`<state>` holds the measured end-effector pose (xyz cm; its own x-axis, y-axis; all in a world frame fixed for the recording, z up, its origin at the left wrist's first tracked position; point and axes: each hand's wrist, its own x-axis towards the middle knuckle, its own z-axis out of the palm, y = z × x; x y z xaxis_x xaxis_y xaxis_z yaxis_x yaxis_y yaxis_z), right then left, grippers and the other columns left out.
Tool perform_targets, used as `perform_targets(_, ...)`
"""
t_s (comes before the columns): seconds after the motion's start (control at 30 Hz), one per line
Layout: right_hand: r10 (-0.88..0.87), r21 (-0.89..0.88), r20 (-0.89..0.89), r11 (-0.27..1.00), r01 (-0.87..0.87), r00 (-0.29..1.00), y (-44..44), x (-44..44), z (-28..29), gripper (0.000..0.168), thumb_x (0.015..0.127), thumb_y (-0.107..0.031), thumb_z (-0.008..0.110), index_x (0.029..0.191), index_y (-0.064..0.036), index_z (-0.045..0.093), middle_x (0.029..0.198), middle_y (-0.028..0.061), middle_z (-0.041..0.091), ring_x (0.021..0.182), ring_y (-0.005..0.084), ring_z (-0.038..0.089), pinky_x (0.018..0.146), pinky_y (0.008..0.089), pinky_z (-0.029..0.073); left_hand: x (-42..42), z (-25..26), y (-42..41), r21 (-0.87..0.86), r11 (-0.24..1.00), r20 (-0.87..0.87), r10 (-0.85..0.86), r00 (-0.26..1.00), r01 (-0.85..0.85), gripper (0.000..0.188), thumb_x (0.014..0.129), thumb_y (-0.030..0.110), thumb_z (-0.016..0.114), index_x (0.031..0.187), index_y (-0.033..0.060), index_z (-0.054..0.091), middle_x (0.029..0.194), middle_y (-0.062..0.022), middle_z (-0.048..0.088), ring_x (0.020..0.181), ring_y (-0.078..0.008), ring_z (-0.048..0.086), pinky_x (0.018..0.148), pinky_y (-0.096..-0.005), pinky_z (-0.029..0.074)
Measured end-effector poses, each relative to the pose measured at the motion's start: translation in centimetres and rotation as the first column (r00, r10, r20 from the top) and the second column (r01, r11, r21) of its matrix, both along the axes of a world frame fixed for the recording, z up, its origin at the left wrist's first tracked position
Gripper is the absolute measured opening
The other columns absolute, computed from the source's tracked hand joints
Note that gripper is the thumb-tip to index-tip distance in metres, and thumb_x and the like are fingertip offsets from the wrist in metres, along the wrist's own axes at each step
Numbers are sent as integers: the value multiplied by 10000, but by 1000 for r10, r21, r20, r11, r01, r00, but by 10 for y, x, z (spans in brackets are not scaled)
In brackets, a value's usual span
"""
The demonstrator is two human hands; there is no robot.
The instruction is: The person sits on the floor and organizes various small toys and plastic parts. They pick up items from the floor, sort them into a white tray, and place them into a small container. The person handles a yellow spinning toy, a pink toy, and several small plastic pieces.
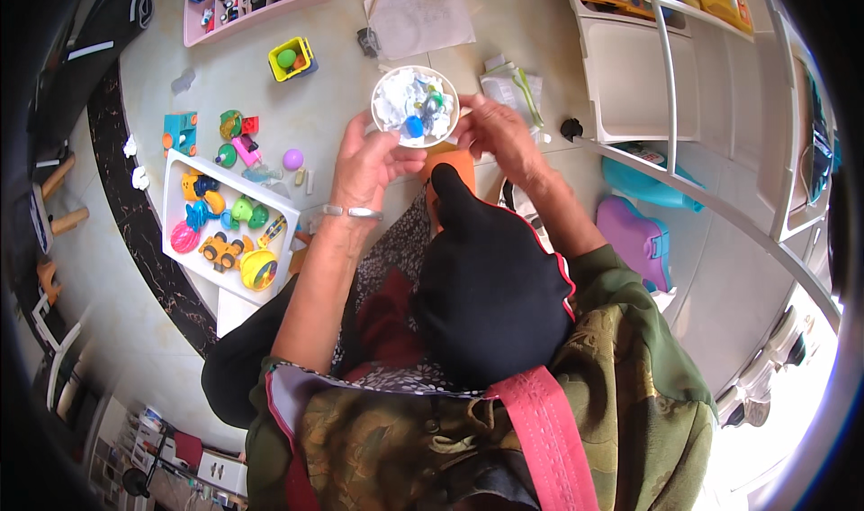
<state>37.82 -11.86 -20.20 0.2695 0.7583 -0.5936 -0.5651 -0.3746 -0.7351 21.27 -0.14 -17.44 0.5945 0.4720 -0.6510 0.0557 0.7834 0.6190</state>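
Observation:
Between my hands is a round white cup (pixel 375 120) holding crumpled white paper (pixel 398 96), a blue bottle cap (pixel 414 127) and other small bits. My left hand (pixel 371 156) grips its lower left side, thumb at the rim; a silver bangle is on that wrist. The fingers of my right hand (pixel 498 129) are at the cup's right rim. Just below the cup stands an orange object (pixel 459 166), partly hidden by my black-clad knee. A white bin (pixel 233 180) with plastic toys, among them a yellow toy loader (pixel 221 251), lies left of my left forearm.
Loose toys, a purple ball (pixel 293 159) and a small yellow basket (pixel 290 58) are on the tiled floor at left. A pink divided tray (pixel 263 19) stands top left, with a paper sheet (pixel 425 25) beside it. A white shelf rack (pixel 671 79) rises at right, near a purple case (pixel 631 241).

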Motion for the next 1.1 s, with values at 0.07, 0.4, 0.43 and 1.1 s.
perform_targets(0.07, 156, -26, 46, 988, -155, 987, 4, -7, 7, 390, 901, -400, 432, 938, -26, 537, 690, 32, 565, 550, 85, 518, 477, 208, 413, 1, -1, -3, 31, 999, -11, -35, 999, 35, 477, 811, 122, 513, 1224, 18, 300, 961, -136, 571, 726, -207, 623, 621, -298, 543)
perform_targets(0.4, -156, -198, 84, 965, 170, 984, -10, -7, -8, 198, 859, -218, 431, 767, -50, 480, 585, 41, 494, 429, 102, 414, 373, 229, 334, 1, -5, -19, 99, 990, -96, -89, 991, 98, 645, 840, 209, 584, 1341, 39, 216, 1119, -166, 503, 842, -206, 604, 710, -288, 516)
perform_targets(0.43, -248, -212, 102, 941, 264, 963, -15, 5, -12, 196, 856, -223, 438, 746, -66, 478, 577, 36, 492, 425, 100, 415, 370, 233, 342, 0, -5, -18, 94, 991, -98, -90, 991, 99, 634, 841, 216, 584, 1335, 35, 230, 1126, -167, 496, 844, -205, 602, 709, -290, 514)
perform_targets(1.1, -650, -318, 496, 480, 817, 575, -79, 240, -96, 131, 793, -71, 373, 781, -97, 501, 583, 28, 518, 418, 91, 394, 357, 223, 265, -12, -19, -16, 42, 985, -121, -159, 980, 165, 426, 875, 191, 507, 1241, 21, 370, 1063, -121, 529, 841, -176, 584, 721, -285, 493)
